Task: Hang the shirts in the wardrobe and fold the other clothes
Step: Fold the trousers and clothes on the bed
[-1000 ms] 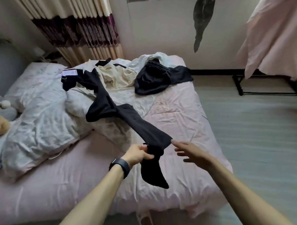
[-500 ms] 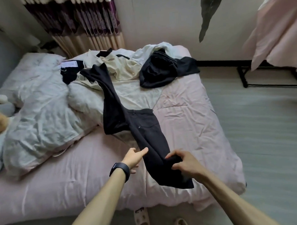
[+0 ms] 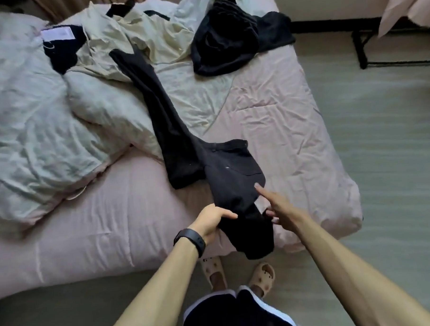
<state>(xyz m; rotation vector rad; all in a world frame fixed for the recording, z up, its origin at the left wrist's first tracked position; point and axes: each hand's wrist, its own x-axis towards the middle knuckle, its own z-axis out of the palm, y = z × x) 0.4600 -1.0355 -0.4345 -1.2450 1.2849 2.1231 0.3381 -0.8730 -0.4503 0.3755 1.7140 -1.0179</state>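
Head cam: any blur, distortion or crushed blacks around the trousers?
Head view: dim, even light, no glare; black trousers mostly a flat dark shape, seams barely visible; right hand slightly soft, left hand sharper; wide-angle bows the bed edges.

1. Trousers (image 3: 173,130): plain black.
2. Bedsheet (image 3: 281,115): plain pale pink.
3. Duvet (image 3: 35,136): grey-white, faint mottled print.
4. Crumpled garment (image 3: 154,35): cream, black trim.
5. Heaped garment (image 3: 228,44): black.
6. Label (image 3: 57,34): white.
7. Wristband (image 3: 191,240): black.
8. Slippers (image 3: 262,276): beige.
9. Shorts (image 3: 235,314): black, white side stripe.
10. Floor (image 3: 393,155): pale grey-green, faint bands.
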